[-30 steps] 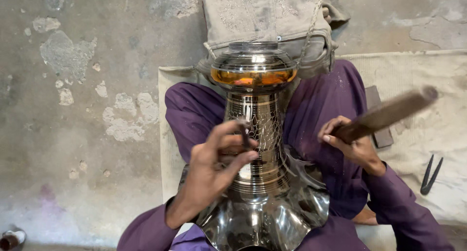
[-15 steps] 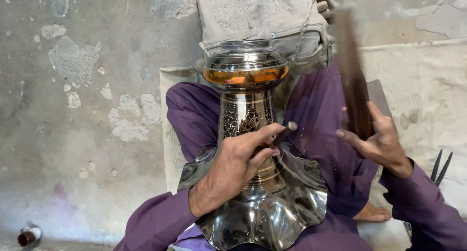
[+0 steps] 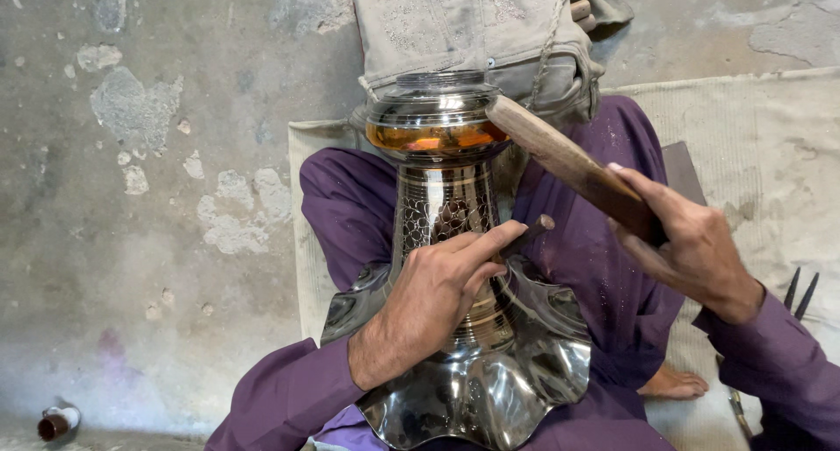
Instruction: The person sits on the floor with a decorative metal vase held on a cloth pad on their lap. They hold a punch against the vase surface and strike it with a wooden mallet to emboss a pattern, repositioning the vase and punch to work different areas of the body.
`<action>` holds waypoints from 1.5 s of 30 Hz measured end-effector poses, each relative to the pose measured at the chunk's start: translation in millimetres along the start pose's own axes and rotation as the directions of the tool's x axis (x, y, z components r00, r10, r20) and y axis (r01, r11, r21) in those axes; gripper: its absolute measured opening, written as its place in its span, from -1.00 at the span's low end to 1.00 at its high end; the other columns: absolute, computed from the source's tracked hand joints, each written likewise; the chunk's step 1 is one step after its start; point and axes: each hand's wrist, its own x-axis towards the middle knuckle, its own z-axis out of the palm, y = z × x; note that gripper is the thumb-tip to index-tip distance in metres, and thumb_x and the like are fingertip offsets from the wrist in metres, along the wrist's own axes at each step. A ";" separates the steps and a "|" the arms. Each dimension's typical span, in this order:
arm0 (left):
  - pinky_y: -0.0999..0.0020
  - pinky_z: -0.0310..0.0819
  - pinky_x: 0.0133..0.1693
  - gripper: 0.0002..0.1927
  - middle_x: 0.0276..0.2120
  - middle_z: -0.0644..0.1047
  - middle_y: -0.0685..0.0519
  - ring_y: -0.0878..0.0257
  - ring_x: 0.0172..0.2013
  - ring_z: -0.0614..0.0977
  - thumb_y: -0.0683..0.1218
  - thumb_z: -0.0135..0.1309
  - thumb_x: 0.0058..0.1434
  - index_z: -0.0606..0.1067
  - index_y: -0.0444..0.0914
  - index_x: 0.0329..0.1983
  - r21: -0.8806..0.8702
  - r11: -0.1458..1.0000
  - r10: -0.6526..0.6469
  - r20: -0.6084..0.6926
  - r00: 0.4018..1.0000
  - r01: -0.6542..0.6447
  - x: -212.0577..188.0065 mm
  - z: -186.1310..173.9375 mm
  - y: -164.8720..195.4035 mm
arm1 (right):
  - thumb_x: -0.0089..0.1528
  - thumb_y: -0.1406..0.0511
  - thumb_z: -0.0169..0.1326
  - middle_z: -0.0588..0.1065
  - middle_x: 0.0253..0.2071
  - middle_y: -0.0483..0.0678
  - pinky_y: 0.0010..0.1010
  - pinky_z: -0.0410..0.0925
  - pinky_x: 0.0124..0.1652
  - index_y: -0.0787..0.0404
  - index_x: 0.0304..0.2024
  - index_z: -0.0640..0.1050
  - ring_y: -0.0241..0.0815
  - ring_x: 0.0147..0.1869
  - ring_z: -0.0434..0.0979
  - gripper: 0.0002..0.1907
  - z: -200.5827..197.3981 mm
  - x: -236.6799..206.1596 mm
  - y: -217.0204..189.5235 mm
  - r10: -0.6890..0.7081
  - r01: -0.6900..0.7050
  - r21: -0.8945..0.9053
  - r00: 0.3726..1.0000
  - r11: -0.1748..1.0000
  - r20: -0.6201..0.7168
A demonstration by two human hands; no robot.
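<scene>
A shiny metal vessel (image 3: 442, 188) with an engraved neck and a flared wavy rim lies across my lap, its round top pointing away from me. My left hand (image 3: 433, 298) rests on the neck and grips a short dark punch tool (image 3: 528, 234), whose end sticks out to the right. My right hand (image 3: 687, 241) is closed on a wooden mallet stick (image 3: 560, 158). The stick slants up-left, its far end right beside the vessel's round top. Purple trousers and sleeves surround the vessel.
A beige mat (image 3: 761, 145) covers the floor under me and to the right. A grey folded cloth bundle (image 3: 472, 31) lies beyond the vessel. Dark metal tongs (image 3: 801, 289) lie at the right edge. A small cylindrical object (image 3: 54, 423) sits at lower left on the concrete floor (image 3: 157, 197).
My right hand has swung the wooden stick from upright down and to the left, toward the vessel's top. My left hand has settled on the neck with the punch.
</scene>
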 end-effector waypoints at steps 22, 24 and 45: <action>0.15 0.65 -0.23 -0.48 -0.24 0.63 -0.16 0.00 -0.27 0.71 -0.24 0.08 0.33 0.34 -0.27 0.37 -0.012 0.999 0.035 -0.025 0.999 -0.035 -3.5 2.5 3.5 | 0.15 0.32 0.27 0.59 -0.23 -0.01 -0.27 0.52 -0.34 0.01 0.28 0.42 -0.15 -0.34 0.58 -0.37 -21.3 -17.8 7.4 -0.089 0.089 -0.027 0.996 0.996 -0.003; 0.13 0.63 -0.22 -0.47 -0.25 0.62 -0.17 -0.02 -0.26 0.71 -0.24 0.09 0.32 0.34 -0.28 0.37 -0.009 1.000 0.026 -0.027 0.999 -0.026 -4.3 1.0 3.8 | 0.15 0.30 0.32 0.60 -0.31 -0.03 -0.29 0.50 -0.43 0.01 0.34 0.41 -0.16 -0.45 0.55 -0.30 -20.0 -18.5 12.9 0.013 -0.010 -0.122 1.000 0.992 0.027; 0.26 0.70 -0.24 -0.51 -0.25 0.64 -0.11 0.11 -0.28 0.73 -0.21 0.08 0.34 0.39 -0.23 0.35 -0.075 0.997 -0.003 -0.026 1.000 0.001 -10.3 6.1 2.4 | 0.12 0.43 0.23 0.56 -0.21 0.06 -0.32 0.59 -0.18 0.20 0.26 0.34 -0.14 -0.19 0.67 -0.34 -36.1 -14.5 10.7 0.036 -0.042 0.155 0.998 0.987 0.043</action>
